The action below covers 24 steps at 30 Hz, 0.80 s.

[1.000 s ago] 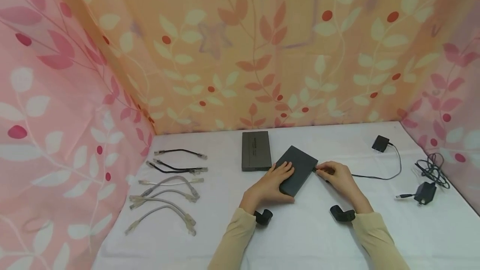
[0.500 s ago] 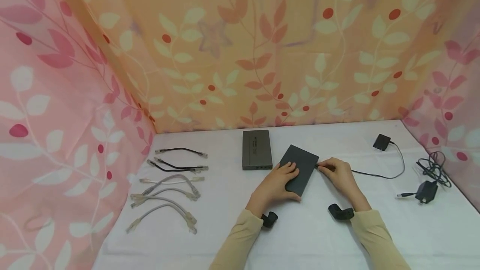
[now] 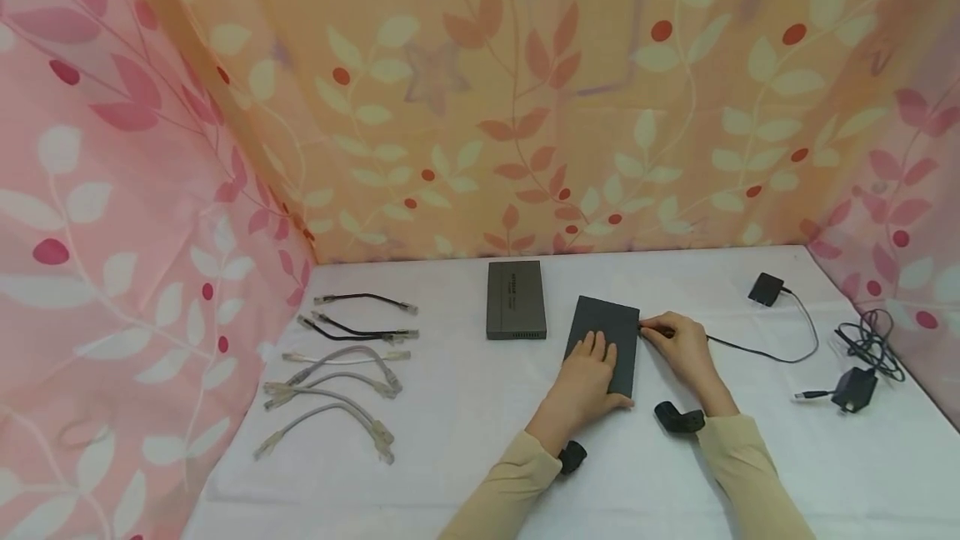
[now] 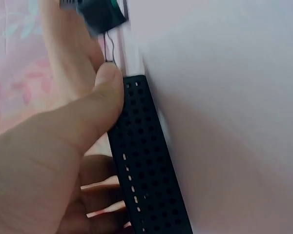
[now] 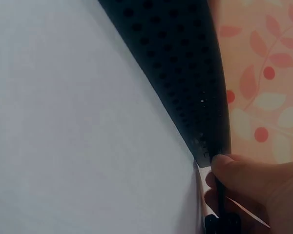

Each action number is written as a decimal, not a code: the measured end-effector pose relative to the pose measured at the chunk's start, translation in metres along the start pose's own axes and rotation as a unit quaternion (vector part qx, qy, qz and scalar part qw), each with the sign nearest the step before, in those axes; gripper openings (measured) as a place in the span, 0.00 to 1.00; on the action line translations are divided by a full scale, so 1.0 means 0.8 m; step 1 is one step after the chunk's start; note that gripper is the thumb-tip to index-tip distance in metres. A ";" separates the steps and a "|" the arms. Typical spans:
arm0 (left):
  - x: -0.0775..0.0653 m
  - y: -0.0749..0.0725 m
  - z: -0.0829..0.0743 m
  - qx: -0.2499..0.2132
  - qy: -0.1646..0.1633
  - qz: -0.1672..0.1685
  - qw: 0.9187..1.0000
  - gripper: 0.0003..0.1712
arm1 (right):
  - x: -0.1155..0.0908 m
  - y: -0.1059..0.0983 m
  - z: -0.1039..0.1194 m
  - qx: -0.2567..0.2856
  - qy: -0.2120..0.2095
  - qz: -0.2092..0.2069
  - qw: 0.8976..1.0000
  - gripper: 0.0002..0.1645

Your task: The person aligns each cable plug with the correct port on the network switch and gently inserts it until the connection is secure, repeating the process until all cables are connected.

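Note:
In the head view a flat dark network switch [image 3: 604, 332] lies on the white tabletop, its long sides running nearly away from me. My left hand [image 3: 581, 394] rests across its top with the fingers extended, the thumb at the near edge. The left wrist view shows that thumb beside the perforated side of the switch [image 4: 151, 161]. At the far right corner, my right hand [image 3: 678, 348] pinches the plug end of a thin black power cable [image 3: 757, 354]. In the right wrist view the fingertips and black cable [image 5: 219, 195] meet the switch's end; the plug's tip is hidden.
A second grey switch [image 3: 516, 300] lies left of the hands. Several short black cables [image 3: 363, 330] and grey network cables [image 3: 330, 402] lie at left. The cable leads to a black adapter [image 3: 766, 289]; another adapter [image 3: 853, 390] with coiled cord [image 3: 872, 344] lies at right.
The dark switch has turned on the table so its sides point more straight away. My left hand has moved right and nearer with it; the right hand stays at its corner.

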<state>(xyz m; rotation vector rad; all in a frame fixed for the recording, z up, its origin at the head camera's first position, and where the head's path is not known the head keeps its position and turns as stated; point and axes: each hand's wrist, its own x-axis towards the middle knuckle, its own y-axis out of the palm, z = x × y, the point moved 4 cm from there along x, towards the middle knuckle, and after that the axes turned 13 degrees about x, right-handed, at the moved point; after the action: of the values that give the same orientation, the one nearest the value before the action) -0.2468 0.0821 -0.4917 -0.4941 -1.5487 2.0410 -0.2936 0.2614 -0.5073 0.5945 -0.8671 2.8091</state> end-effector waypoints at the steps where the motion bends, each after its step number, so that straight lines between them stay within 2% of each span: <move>1: 0.001 -0.001 -0.003 0.006 -0.007 0.004 1.000 0.51 | 0.002 0.000 0.000 0.001 0.002 0.002 1.000 0.07; 7: 0.007 -0.007 -0.017 0.039 -0.044 0.021 0.998 0.51 | 0.010 -0.002 0.003 -0.016 0.014 0.027 0.999 0.08; 11: 0.008 -0.009 -0.030 0.069 -0.064 0.011 0.995 0.51 | 0.012 -0.003 0.002 -0.024 0.023 0.042 0.999 0.09; 14: 0.006 -0.010 -0.035 0.069 -0.075 0.006 0.995 0.51 | 0.012 -0.005 0.000 -0.023 0.028 0.058 0.998 0.10; 17: 0.003 -0.010 -0.032 0.038 -0.067 0.001 0.997 0.49 | 0.010 -0.008 -0.002 -0.019 0.035 0.082 0.996 0.12; 19: 0.001 -0.009 -0.025 0.011 -0.043 0.000 0.999 0.47 | 0.009 -0.011 -0.004 -0.023 0.041 0.090 0.995 0.13; 22: -0.003 -0.008 -0.006 -0.049 -0.001 0.018 0.999 0.42 | 0.007 -0.017 -0.006 -0.035 0.048 0.084 0.995 0.14; 24: -0.007 -0.006 0.009 -0.095 0.019 0.039 0.995 0.41 | 0.006 -0.020 -0.008 -0.045 0.053 0.071 0.995 0.12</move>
<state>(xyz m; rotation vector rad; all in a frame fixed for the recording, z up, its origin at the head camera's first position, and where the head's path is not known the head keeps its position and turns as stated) -0.2459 0.0743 -0.4850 -0.6707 -1.7352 1.9374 -0.2960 0.2782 -0.5016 0.3815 -1.0456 2.8764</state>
